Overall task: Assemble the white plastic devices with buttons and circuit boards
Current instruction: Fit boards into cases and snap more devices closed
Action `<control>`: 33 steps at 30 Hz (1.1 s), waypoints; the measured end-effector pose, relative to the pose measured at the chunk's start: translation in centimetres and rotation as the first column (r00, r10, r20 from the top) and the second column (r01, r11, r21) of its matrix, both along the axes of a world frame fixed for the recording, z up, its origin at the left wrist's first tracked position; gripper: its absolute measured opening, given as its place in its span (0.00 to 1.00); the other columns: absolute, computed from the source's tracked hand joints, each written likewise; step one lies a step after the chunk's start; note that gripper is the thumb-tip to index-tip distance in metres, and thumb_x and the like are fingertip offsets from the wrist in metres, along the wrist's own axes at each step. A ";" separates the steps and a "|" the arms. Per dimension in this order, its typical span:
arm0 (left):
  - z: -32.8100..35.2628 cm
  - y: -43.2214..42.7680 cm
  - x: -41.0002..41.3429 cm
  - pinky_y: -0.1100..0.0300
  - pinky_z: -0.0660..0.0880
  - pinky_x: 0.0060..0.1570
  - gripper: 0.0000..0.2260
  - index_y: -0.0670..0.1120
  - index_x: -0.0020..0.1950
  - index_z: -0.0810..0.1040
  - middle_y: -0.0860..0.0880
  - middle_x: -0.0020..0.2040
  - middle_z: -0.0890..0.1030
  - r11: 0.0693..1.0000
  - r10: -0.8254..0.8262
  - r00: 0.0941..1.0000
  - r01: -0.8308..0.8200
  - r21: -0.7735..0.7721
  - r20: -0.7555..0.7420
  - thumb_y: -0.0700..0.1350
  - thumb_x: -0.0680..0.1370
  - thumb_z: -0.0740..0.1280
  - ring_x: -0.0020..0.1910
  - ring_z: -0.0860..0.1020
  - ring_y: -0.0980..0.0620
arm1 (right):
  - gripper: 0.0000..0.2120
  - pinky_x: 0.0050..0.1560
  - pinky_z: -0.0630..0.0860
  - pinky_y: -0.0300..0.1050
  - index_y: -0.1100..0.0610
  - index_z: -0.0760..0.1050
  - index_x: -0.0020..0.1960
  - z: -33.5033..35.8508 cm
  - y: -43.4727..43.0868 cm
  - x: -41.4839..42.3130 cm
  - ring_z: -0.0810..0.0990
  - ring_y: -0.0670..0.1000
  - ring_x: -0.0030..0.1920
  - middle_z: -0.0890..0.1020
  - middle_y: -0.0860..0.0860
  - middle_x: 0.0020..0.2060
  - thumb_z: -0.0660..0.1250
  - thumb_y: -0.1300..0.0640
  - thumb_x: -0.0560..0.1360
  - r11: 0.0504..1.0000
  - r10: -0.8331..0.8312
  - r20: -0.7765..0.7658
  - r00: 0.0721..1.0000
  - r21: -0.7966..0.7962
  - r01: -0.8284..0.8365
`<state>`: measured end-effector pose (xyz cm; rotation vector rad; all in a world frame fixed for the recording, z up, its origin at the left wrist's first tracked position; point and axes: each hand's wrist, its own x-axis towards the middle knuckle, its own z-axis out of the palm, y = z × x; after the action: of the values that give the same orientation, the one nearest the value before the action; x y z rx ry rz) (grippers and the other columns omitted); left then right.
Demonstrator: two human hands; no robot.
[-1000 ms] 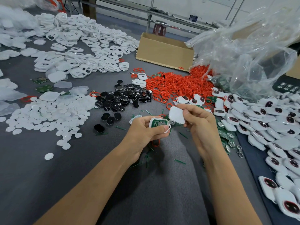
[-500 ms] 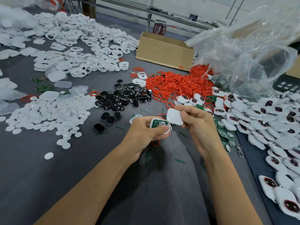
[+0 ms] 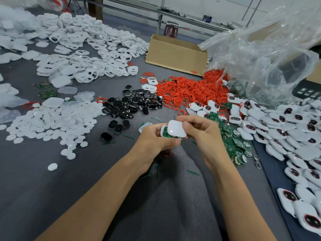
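My left hand (image 3: 152, 141) grips a white device half with a green circuit board (image 3: 165, 133) seated in it, thumb curled under its front edge. My right hand (image 3: 203, 132) pinches a white rounded cover (image 3: 176, 129) and holds it over the board, overlapping most of it. Both hands meet just above the grey table (image 3: 52, 197), near its middle. A pile of green circuit boards (image 3: 238, 145) lies just right of my right hand.
Assembled white devices (image 3: 286, 136) fill the right side. Red rubber rings (image 3: 191, 91) and black button pads (image 3: 135, 103) lie beyond my hands, white discs (image 3: 52, 122) at the left, white frames (image 3: 83, 49) at the far left. A cardboard box (image 3: 175, 54) and a clear plastic bag (image 3: 269, 54) stand at the back.
My right hand has brought the white cover leftward and down onto the board held in my left hand. My left hand has stayed in place.
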<state>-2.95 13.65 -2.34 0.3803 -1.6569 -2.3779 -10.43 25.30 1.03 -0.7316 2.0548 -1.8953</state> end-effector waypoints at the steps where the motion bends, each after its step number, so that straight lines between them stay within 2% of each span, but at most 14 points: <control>1: -0.1 0.0 0.0 0.60 0.78 0.48 0.18 0.37 0.59 0.79 0.42 0.49 0.83 1.000 -0.001 1.000 0.001 -0.014 -0.001 0.28 0.70 0.70 0.47 0.79 0.51 | 0.10 0.33 0.69 0.31 0.58 0.81 0.46 -0.1 -0.2 0.1 0.74 0.44 0.34 0.81 0.55 0.36 0.63 0.70 0.76 1.000 0.003 -0.023 1.000 0.008 -0.003; 5: -0.2 -0.1 0.0 0.66 0.77 0.38 0.17 0.37 0.58 0.78 0.48 0.42 0.84 1.000 0.008 1.000 -0.008 -0.010 -0.008 0.27 0.70 0.70 0.39 0.80 0.57 | 0.14 0.36 0.71 0.33 0.53 0.82 0.42 -0.3 -0.8 0.4 0.75 0.42 0.34 0.82 0.51 0.36 0.64 0.70 0.75 0.999 -0.002 -0.115 0.993 0.050 0.007; 9: -0.1 0.0 0.0 0.61 0.77 0.43 0.18 0.36 0.59 0.77 0.41 0.48 0.83 1.000 0.026 1.000 -0.026 -0.014 -0.008 0.26 0.71 0.69 0.42 0.79 0.52 | 0.15 0.39 0.73 0.44 0.47 0.81 0.42 -0.9 -1.1 0.6 0.76 0.49 0.37 0.84 0.55 0.38 0.67 0.67 0.74 0.992 -0.047 -0.235 0.971 0.100 0.072; 10: 0.0 0.0 0.0 0.62 0.77 0.41 0.17 0.35 0.59 0.77 0.41 0.47 0.83 1.000 0.027 1.000 -0.027 -0.013 -0.007 0.26 0.71 0.69 0.41 0.79 0.52 | 0.14 0.38 0.72 0.45 0.46 0.81 0.42 -1.0 -1.2 0.7 0.75 0.51 0.36 0.83 0.57 0.37 0.68 0.66 0.73 0.989 -0.056 -0.266 0.962 0.117 0.090; 13: 0.2 0.1 0.1 0.63 0.73 0.33 0.15 0.35 0.57 0.78 0.45 0.40 0.82 1.000 0.028 1.000 -0.028 -0.008 0.002 0.28 0.71 0.69 0.34 0.77 0.54 | 0.12 0.38 0.71 0.40 0.48 0.81 0.44 -1.3 -1.5 0.8 0.73 0.46 0.34 0.81 0.48 0.36 0.69 0.65 0.72 0.979 -0.080 -0.335 0.939 0.153 0.138; 15: 0.2 0.1 0.1 0.57 0.74 0.37 0.14 0.37 0.55 0.78 0.45 0.40 0.81 0.999 0.037 0.999 -0.037 0.008 0.007 0.27 0.71 0.69 0.37 0.76 0.50 | 0.10 0.39 0.69 0.36 0.50 0.82 0.46 -1.3 -1.5 0.8 0.73 0.43 0.35 0.80 0.42 0.37 0.70 0.64 0.72 0.971 -0.087 -0.358 0.930 0.177 0.159; 17: 0.3 0.1 0.1 0.48 0.76 0.50 0.14 0.38 0.55 0.78 0.42 0.45 0.82 0.999 0.042 0.999 -0.042 0.028 0.013 0.27 0.72 0.68 0.44 0.77 0.45 | 0.08 0.39 0.69 0.35 0.51 0.83 0.47 -1.4 -1.5 0.7 0.72 0.43 0.34 0.79 0.41 0.36 0.70 0.63 0.72 0.968 -0.082 -0.358 0.930 0.195 0.161; 19: 0.5 0.2 0.1 0.46 0.74 0.60 0.15 0.37 0.57 0.77 0.38 0.50 0.81 0.998 0.036 0.999 -0.037 0.046 0.019 0.26 0.72 0.66 0.49 0.78 0.44 | 0.08 0.40 0.70 0.37 0.52 0.83 0.48 -1.4 -1.4 0.6 0.73 0.45 0.36 0.80 0.44 0.37 0.70 0.63 0.73 0.967 -0.070 -0.339 0.938 0.209 0.147; 23: 0.5 0.1 0.2 0.54 0.77 0.58 0.16 0.35 0.60 0.76 0.36 0.57 0.81 0.999 0.025 0.999 -0.026 0.043 0.037 0.26 0.74 0.64 0.53 0.79 0.46 | 0.08 0.43 0.72 0.40 0.55 0.82 0.51 -1.3 -1.1 0.4 0.76 0.45 0.39 0.82 0.46 0.42 0.71 0.59 0.73 0.968 0.004 -0.284 0.959 0.242 0.068; 27: 0.7 0.3 0.3 0.51 0.76 0.61 0.17 0.34 0.60 0.76 0.35 0.57 0.81 0.999 0.017 0.999 -0.019 0.036 0.049 0.24 0.72 0.64 0.53 0.79 0.45 | 0.13 0.48 0.75 0.44 0.54 0.81 0.54 -0.7 -0.1 -0.3 0.79 0.50 0.46 0.82 0.48 0.46 0.74 0.59 0.70 0.944 0.162 -0.255 0.953 0.322 -0.074; 31: 0.9 0.3 0.2 0.53 0.77 0.59 0.20 0.34 0.60 0.75 0.34 0.57 0.80 0.999 0.023 0.997 -0.025 0.028 0.076 0.22 0.72 0.59 0.54 0.79 0.44 | 0.14 0.43 0.71 0.32 0.53 0.81 0.55 -0.6 0.4 -0.7 0.77 0.40 0.42 0.80 0.42 0.42 0.75 0.59 0.70 0.913 0.220 -0.434 0.874 0.406 -0.028; 33: 1.0 0.2 0.1 0.56 0.79 0.55 0.19 0.35 0.59 0.76 0.35 0.56 0.80 0.999 0.026 0.996 -0.030 0.045 0.091 0.22 0.72 0.58 0.55 0.80 0.44 | 0.14 0.44 0.71 0.33 0.53 0.82 0.55 -0.6 0.4 -0.7 0.76 0.39 0.40 0.80 0.41 0.41 0.74 0.59 0.70 0.907 0.231 -0.507 0.830 0.422 0.005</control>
<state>-2.83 13.88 -1.39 0.5233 -1.6245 -2.4160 -11.10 25.70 0.43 -1.3646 2.5456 -1.1954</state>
